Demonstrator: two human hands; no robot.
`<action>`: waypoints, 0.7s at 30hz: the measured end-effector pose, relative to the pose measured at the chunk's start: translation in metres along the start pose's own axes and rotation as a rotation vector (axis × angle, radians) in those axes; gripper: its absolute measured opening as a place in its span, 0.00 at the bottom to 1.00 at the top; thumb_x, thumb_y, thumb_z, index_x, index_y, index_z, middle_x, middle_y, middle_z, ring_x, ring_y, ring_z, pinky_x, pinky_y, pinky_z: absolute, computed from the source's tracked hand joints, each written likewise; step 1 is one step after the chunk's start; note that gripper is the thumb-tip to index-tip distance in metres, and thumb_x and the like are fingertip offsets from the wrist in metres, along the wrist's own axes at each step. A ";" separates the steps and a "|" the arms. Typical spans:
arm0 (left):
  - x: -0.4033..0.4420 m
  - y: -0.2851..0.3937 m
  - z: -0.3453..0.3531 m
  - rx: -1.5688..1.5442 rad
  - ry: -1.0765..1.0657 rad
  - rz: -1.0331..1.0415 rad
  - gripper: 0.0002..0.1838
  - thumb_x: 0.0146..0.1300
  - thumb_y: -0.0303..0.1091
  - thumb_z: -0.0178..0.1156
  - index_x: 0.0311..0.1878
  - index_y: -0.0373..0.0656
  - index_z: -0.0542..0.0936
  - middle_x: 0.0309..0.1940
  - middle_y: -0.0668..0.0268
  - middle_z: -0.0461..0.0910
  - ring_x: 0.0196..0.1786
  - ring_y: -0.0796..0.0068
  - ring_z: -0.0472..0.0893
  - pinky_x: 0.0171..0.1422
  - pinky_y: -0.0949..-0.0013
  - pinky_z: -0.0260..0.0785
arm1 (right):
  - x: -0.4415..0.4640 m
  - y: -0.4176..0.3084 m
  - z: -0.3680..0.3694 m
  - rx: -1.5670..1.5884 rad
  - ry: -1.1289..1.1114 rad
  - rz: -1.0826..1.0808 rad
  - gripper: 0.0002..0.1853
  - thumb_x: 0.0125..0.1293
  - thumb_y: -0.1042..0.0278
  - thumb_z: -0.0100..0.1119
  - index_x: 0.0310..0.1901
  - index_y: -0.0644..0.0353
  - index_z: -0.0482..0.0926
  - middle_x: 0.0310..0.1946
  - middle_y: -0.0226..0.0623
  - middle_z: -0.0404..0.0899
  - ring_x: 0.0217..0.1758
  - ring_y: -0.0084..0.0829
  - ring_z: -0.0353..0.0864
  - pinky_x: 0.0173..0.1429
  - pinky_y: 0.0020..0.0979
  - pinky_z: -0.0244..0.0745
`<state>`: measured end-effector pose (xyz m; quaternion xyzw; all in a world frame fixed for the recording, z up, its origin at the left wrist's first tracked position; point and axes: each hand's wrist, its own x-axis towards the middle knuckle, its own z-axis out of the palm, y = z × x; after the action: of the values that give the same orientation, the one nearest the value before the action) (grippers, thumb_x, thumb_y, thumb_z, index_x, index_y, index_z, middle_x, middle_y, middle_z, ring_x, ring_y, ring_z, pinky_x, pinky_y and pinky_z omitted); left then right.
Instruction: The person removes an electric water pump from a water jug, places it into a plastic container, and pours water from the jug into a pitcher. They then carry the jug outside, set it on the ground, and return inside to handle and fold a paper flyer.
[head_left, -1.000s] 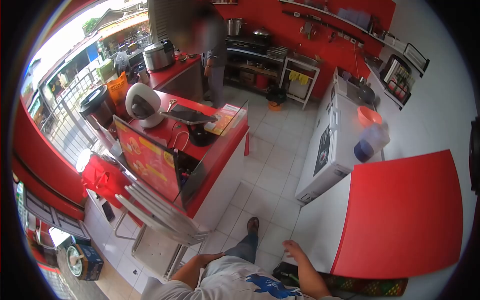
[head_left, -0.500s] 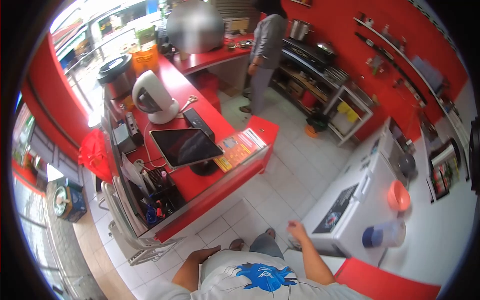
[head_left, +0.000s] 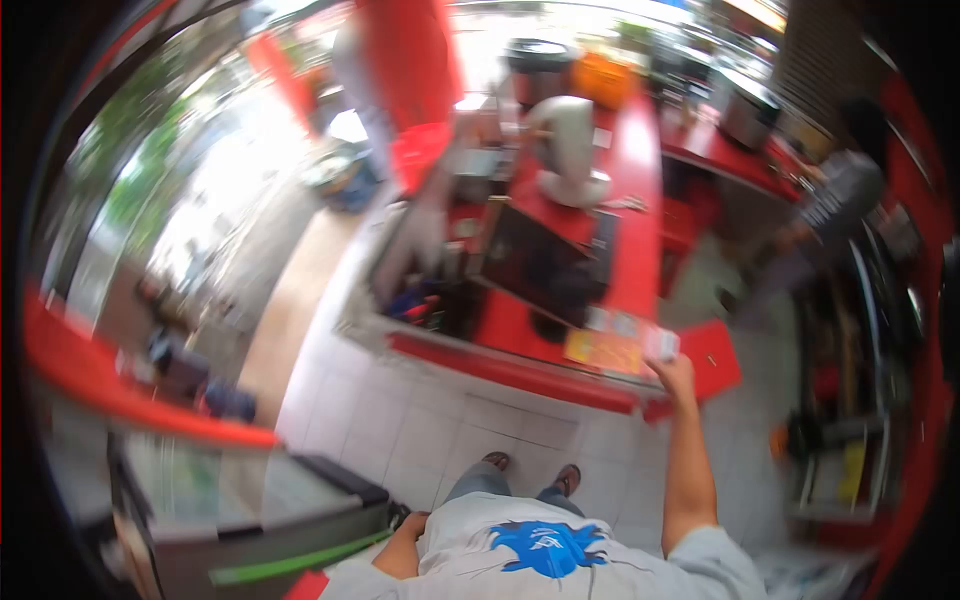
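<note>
Hands: two, both bare. Right hand point(head_left: 676, 374) is at the near right corner of the one red-topped counter point(head_left: 636, 190), fingers over the right edge of the sheet; can't tell whether they pinch it or just rest there. Left hand point(head_left: 413, 524) is low by the wearer's side, next to one dark-framed, glass-sided case point(head_left: 260, 540); finger state and contact can't be told.

Sheet: one flat, rectangular, yellow-orange printed paper sheet point(head_left: 603, 349), whitish toward its far side, print blurred. Lies on the counter's near right part, just beside one black, tilted, flat-screen tablet point(head_left: 535, 262).

Also on the counter: one white rounded device on a round base point(head_left: 568, 145), one orange bag point(head_left: 604, 80). One other person in a grey top point(head_left: 845, 195), far right.
</note>
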<state>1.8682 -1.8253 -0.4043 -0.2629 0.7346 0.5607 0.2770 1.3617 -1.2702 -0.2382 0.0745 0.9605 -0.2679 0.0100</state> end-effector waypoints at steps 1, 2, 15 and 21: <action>-0.004 -0.022 0.036 -0.103 0.121 -0.095 0.30 0.59 0.44 0.65 0.63 0.43 0.74 0.54 0.62 0.80 0.55 0.59 0.79 0.53 0.54 0.73 | -0.007 -0.018 -0.014 0.331 -0.100 -0.060 0.26 0.47 0.43 0.71 0.27 0.65 0.86 0.23 0.47 0.83 0.28 0.40 0.85 0.36 0.38 0.78; -0.006 -0.030 0.063 -0.207 0.213 -0.184 0.29 0.58 0.43 0.65 0.62 0.43 0.75 0.54 0.62 0.80 0.55 0.59 0.79 0.53 0.55 0.73 | 0.007 -0.003 0.002 0.287 -0.204 0.059 0.22 0.46 0.51 0.72 0.29 0.67 0.86 0.23 0.48 0.84 0.26 0.35 0.84 0.34 0.35 0.77; -0.034 -0.015 0.122 -0.196 0.282 -0.371 0.26 0.54 0.44 0.67 0.57 0.48 0.82 0.47 0.58 0.84 0.44 0.61 0.84 0.46 0.57 0.77 | -0.022 -0.023 -0.071 1.410 -0.245 0.165 0.06 0.66 0.69 0.58 0.43 0.51 0.74 0.39 0.28 0.80 0.43 0.24 0.80 0.50 0.29 0.75; -0.039 0.008 0.043 -0.460 0.289 -0.527 0.28 0.60 0.47 0.63 0.64 0.52 0.75 0.49 0.63 0.82 0.42 0.59 0.82 0.41 0.57 0.73 | -0.055 -0.037 -0.097 1.407 -0.008 0.228 0.10 0.68 0.64 0.57 0.49 0.44 0.71 0.42 0.25 0.77 0.44 0.36 0.81 0.42 0.43 0.78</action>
<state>1.8948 -1.7784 -0.3808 -0.5746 0.5282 0.5776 0.2391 1.4127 -1.2592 -0.1326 0.1622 0.5460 -0.8219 -0.0088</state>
